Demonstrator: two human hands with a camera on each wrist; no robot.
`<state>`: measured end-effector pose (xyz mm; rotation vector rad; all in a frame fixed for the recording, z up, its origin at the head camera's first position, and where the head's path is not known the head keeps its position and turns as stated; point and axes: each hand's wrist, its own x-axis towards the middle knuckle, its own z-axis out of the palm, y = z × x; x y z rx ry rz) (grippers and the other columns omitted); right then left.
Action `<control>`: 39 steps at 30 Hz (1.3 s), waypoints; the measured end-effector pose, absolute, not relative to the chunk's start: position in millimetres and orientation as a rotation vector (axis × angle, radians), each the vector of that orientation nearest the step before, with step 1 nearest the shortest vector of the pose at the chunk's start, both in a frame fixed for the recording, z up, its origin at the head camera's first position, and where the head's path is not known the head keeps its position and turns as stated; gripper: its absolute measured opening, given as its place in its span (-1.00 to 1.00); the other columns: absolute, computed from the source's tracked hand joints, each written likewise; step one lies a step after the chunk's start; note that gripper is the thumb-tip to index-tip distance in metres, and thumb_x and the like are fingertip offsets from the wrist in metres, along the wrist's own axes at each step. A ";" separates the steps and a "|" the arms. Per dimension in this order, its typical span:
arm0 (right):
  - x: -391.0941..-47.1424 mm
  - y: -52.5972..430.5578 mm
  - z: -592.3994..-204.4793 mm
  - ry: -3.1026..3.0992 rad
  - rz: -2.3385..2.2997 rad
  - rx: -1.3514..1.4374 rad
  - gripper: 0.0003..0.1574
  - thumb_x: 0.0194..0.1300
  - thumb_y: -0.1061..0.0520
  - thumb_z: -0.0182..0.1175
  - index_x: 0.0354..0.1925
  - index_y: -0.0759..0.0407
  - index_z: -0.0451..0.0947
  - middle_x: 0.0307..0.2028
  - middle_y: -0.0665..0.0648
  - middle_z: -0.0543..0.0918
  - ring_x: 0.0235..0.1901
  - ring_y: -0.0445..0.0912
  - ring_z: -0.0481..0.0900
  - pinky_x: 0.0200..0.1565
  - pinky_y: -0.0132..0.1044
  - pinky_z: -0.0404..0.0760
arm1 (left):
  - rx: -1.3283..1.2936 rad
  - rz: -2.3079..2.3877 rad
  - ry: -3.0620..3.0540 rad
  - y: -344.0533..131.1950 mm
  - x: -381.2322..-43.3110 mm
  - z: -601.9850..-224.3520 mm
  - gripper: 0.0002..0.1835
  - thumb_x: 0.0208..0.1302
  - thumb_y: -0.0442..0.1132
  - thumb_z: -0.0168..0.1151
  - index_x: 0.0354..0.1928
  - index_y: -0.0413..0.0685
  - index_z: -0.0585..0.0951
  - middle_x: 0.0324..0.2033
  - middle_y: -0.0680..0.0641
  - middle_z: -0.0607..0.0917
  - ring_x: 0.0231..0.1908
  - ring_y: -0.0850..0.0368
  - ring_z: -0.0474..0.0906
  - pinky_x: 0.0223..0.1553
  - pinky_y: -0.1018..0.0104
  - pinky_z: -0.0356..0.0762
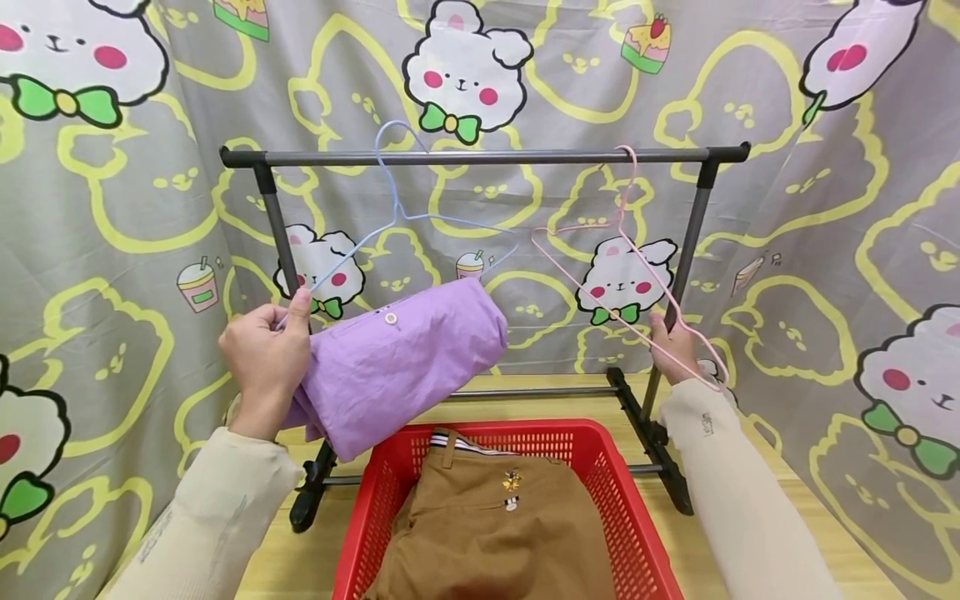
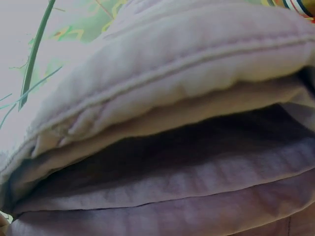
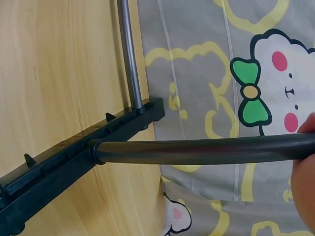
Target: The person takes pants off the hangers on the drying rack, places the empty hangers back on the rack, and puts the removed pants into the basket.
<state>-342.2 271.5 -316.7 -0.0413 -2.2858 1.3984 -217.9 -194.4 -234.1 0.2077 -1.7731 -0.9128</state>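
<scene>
My left hand [image 1: 264, 350] pinches the lower left end of a blue wire hanger [image 1: 397, 218], whose hook is up at the rack's rail. A folded purple garment with a button [image 1: 405, 358] is held up beside this hand; what supports it is hidden behind the fingers. In the left wrist view the garment's folded layers [image 2: 162, 69] fill most of the picture. My right hand [image 1: 675, 346] grips the right upright of the clothes rack [image 1: 690, 237], which the right wrist view shows as a dark pole [image 3: 206, 151]. A pink hanger [image 1: 618, 221] hangs from the rail in front of that hand.
Below the garment stands a red basket [image 1: 495, 429] with folded brown trousers [image 1: 495, 525] in it. The rack's black feet [image 1: 648, 437] rest on a wood-patterned surface [image 1: 757, 492]. Grey patterned curtain [image 1: 570, 50] surrounds the back and sides.
</scene>
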 end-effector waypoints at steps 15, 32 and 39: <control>-351.1 274.4 -330.7 -2.378 1.359 -0.017 -0.48 0.42 -0.17 -0.30 -0.26 0.27 0.24 -0.48 0.17 0.34 -0.66 -0.22 0.24 -0.53 -0.28 0.33 | 0.149 -0.882 -1.804 -192.8 -207.5 -240.1 -0.48 0.12 0.03 0.23 -0.74 -0.30 0.56 -0.71 -0.19 0.54 -0.58 -0.01 0.39 -0.36 0.22 0.25; -350.3 269.2 -327.0 -2.355 1.461 0.010 -0.41 0.38 -0.25 -0.33 -0.29 0.27 0.22 -0.57 0.12 0.28 -0.75 -0.26 0.17 -0.59 -0.29 0.31 | 0.092 -0.818 -1.782 -187.7 -203.7 -244.5 -0.49 0.08 0.01 0.27 -0.82 -0.23 0.49 -0.85 -0.04 0.41 -0.68 0.01 0.35 -0.58 0.31 0.14; -350.1 278.2 -329.9 -2.359 1.292 0.021 -0.47 0.43 -0.15 -0.35 -0.20 0.29 0.25 -0.55 0.15 0.39 -0.71 -0.22 0.25 -0.62 -0.31 0.33 | 0.084 -0.829 -1.813 -180.5 -203.8 -245.2 -0.50 0.08 0.03 0.27 -0.81 -0.19 0.50 -0.82 -0.08 0.46 -0.68 0.00 0.37 -0.58 0.30 0.15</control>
